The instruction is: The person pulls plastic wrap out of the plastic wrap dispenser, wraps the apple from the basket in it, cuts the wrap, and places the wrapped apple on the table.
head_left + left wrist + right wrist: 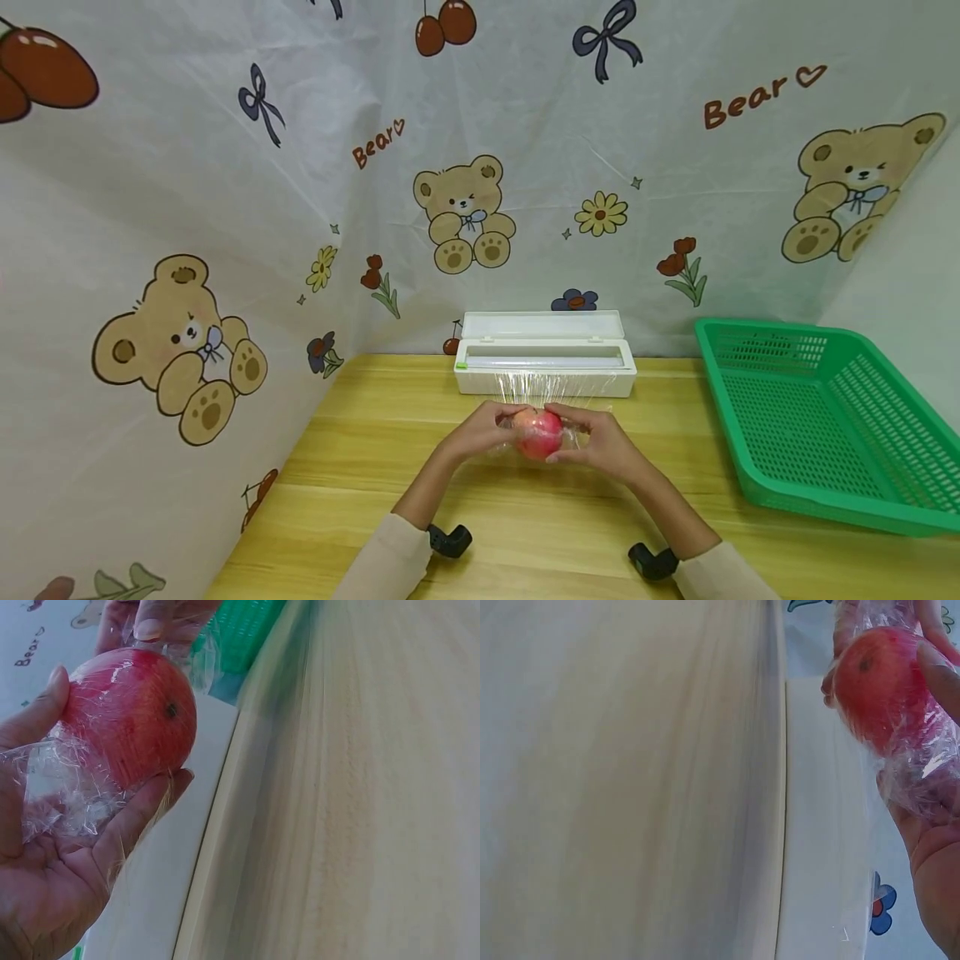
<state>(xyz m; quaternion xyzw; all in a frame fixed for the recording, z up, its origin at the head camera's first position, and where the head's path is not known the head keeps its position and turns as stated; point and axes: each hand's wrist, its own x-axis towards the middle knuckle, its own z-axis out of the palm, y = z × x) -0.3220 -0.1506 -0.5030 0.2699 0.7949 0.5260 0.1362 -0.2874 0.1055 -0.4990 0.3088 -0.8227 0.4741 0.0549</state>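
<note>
A red apple [538,437] with clear cling film [71,784] around it is held between both hands, in front of a white cling film box [545,383]. My left hand [480,428] grips its left side, thumb and fingers curved against the fruit. On the opposite side my right hand [600,443] holds the apple and bunched film between thumb and fingers. In the head view, film stretches from the box's front edge to the apple. Both wrist views show the film tight over the red skin and crumpled at the sides near the palms.
The box's lid [542,324] stands raised, with a film roll [551,362] inside. A green plastic basket [780,492] sits on the right of the wooden table [405,400]. A bear-patterned cloth [525,125] hangs behind and at the left.
</note>
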